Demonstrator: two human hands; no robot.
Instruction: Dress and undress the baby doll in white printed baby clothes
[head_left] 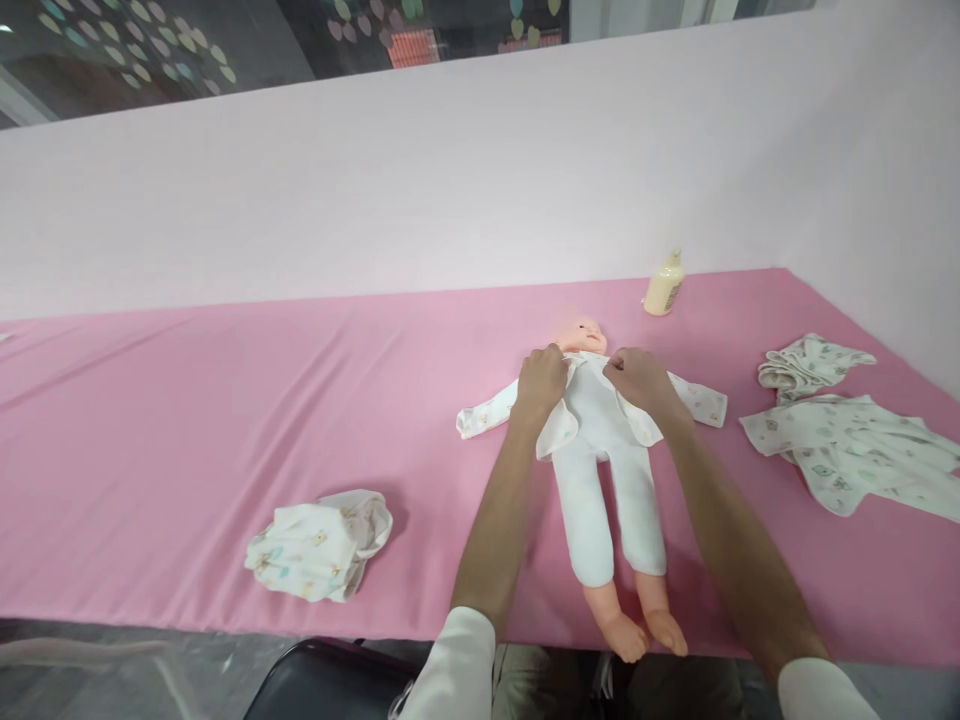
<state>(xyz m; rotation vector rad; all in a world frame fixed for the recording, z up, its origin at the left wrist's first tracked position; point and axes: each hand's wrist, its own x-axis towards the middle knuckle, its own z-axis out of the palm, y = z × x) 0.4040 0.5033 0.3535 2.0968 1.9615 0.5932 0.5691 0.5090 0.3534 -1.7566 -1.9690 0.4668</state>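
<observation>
A baby doll (606,505) with a white cloth body lies on its back, its head away from me and its bare feet at the near table edge. It wears a white baby shirt (558,432) with a faint print, hanging open at the front, both sleeves spread outward. My left hand (541,380) is closed on the shirt's front edge by the collar, left of the doll's neck. On the other side, my right hand (639,376) pinches the opposite front edge near the shoulder. The fingertips of both hands are partly hidden.
A pink cloth (187,430) covers the table. To the left lies a bundled printed baby garment (319,545). A pump bottle (664,285) stands behind the doll. On the right are a folded printed cloth (810,362) and a spread garment (855,445). A black chair (330,685) is below.
</observation>
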